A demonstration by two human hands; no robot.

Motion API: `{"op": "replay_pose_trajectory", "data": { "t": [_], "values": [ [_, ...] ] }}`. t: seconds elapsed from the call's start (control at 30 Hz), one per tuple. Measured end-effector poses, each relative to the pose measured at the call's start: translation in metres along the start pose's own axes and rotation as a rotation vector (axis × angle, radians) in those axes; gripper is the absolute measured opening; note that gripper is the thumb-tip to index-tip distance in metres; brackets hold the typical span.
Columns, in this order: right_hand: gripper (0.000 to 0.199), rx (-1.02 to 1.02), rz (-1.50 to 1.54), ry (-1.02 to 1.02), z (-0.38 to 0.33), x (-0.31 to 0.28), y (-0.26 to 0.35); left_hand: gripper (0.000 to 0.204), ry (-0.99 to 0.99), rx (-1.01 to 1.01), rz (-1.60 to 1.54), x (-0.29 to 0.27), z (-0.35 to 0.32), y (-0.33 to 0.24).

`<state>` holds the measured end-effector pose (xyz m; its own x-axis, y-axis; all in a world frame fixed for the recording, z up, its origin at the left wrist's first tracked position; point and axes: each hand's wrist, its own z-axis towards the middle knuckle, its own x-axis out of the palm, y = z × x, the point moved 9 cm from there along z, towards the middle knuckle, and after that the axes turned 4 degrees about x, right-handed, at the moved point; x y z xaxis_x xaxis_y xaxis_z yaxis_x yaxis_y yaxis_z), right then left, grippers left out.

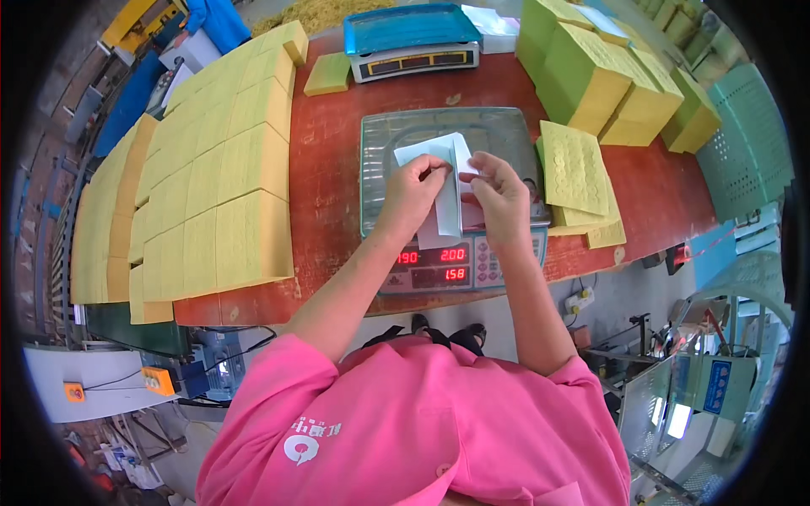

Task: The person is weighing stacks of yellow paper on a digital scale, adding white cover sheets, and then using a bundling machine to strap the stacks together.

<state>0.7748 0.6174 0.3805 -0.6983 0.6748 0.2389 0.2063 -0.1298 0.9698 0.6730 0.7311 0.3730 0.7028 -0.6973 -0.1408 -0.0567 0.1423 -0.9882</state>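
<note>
Above the platform of a digital scale, I hold folded white and pale-blue paper. It may be more than one sheet; the folds hide how many. My left hand pinches it near the middle, fingers curled with the tips together. At its right side, my right hand is bent round the edge, fingertips and thumb against the paper. The scale's red-lit panel faces me below the paper. Just right of the platform lean yellow embossed paper sheets, apart from my hands.
Stacked yellow paper blocks fill the left of the red table. More yellow stacks rise at the far right. A second scale with a blue tray stands at the back, a small yellow block beside it. Green perforated metal borders the right.
</note>
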Motion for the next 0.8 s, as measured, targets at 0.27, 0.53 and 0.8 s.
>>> {"op": "replay_pose_trajectory", "data": {
  "t": [0.27, 0.53, 0.8],
  "values": [
    [0.030, -0.116, -0.226, 0.003, -0.005, 0.002, 0.006, 0.027, 0.050, 0.016, -0.121, 0.005, 0.000, -0.006],
    [0.031, -0.067, -0.185, 0.002, -0.008, 0.001, 0.002, 0.026, 0.048, -0.006, -0.126, 0.005, -0.002, -0.001],
    [0.031, -0.230, -0.376, -0.098, -0.003, -0.005, 0.030, 0.015, 0.014, -0.049, -0.090, 0.000, 0.003, -0.005]
  ]
}}
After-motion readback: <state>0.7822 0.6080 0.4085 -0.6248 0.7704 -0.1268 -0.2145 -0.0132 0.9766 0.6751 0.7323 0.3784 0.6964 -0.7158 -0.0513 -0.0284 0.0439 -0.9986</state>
